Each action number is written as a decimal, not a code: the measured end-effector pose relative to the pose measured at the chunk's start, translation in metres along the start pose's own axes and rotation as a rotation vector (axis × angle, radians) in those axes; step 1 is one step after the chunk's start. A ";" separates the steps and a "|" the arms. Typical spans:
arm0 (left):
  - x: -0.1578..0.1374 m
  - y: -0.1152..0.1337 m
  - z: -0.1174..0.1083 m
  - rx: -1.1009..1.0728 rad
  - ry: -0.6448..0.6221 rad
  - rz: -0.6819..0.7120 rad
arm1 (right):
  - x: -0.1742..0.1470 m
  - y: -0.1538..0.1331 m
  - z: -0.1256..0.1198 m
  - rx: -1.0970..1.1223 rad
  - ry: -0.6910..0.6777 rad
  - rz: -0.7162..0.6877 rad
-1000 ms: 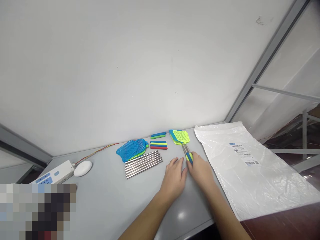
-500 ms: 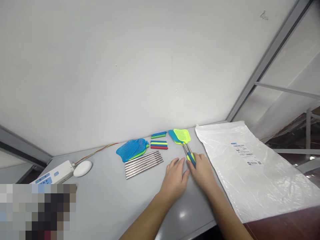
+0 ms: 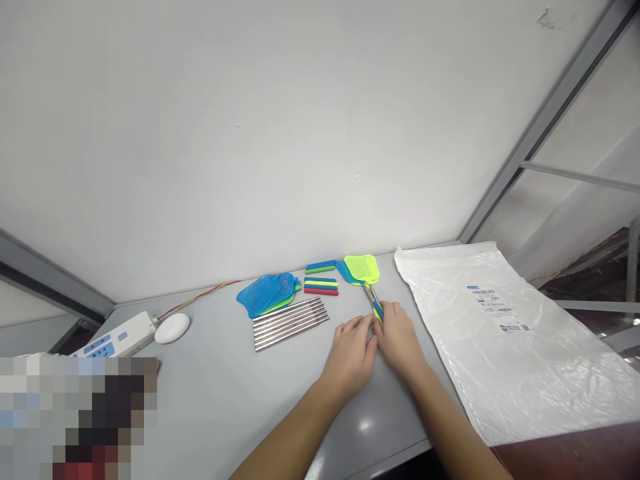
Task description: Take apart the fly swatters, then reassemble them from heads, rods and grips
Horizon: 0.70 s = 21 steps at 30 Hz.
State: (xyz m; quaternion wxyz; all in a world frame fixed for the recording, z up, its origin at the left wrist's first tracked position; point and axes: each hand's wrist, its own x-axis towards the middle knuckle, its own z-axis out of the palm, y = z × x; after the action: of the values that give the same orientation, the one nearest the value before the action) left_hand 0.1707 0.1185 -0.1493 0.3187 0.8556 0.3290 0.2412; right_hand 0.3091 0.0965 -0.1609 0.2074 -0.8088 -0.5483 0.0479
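Several assembled fly swatters lie together, a lime green head [image 3: 362, 268] over a blue one [image 3: 343, 272], their metal shafts leading toward me. My right hand [image 3: 400, 339] is closed around their blue and green handles, partly covering them. Beside it, my left hand [image 3: 351, 352] rests low over the table with its fingers stretched out, fingertips by the handle ends and thumb apart. Left of the hands lies a row of metal rods [image 3: 290, 324]. Behind the rods is a pile of blue swatter heads [image 3: 265, 295] with green ones under it. Coloured handle sleeves [image 3: 321, 285] lie between the two groups of heads.
A white plastic mailing bag [image 3: 450, 320] with printed labels covers the table's right side. On the left are a power strip [image 3: 123, 335] with cables and a white oval object [image 3: 172, 328]. A wall [image 3: 300, 133] rises behind the grey table [image 3: 220, 393].
My right hand has shifted slightly left over the handles, which are now bunched closer together. The swatters' shafts have drawn together too. My left hand stays nearly in place; the view has shifted slightly.
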 end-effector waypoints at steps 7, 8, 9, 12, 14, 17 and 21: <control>-0.002 0.003 -0.003 -0.024 0.020 -0.008 | 0.000 0.000 0.001 0.040 0.024 0.013; -0.002 0.003 -0.003 -0.020 0.020 -0.008 | 0.000 -0.001 0.002 0.046 0.031 0.016; -0.002 0.003 -0.004 -0.015 0.020 -0.007 | -0.001 -0.001 0.002 0.053 0.037 0.017; -0.002 0.002 -0.003 0.000 0.015 -0.004 | -0.001 -0.002 0.002 0.073 0.047 0.005; -0.002 0.000 -0.003 0.005 0.017 -0.002 | -0.001 -0.002 0.003 0.083 0.052 -0.011; -0.002 -0.003 -0.001 0.011 0.036 0.000 | 0.001 -0.001 0.003 0.101 0.055 -0.036; -0.002 -0.005 0.001 0.011 0.053 0.007 | 0.002 0.000 0.004 0.128 0.043 -0.055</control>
State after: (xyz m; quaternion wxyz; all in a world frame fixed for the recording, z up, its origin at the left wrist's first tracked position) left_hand 0.1681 0.1197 -0.1544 0.3041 0.8518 0.3357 0.2633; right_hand 0.3089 0.0993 -0.1645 0.2716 -0.7793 -0.5616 0.0594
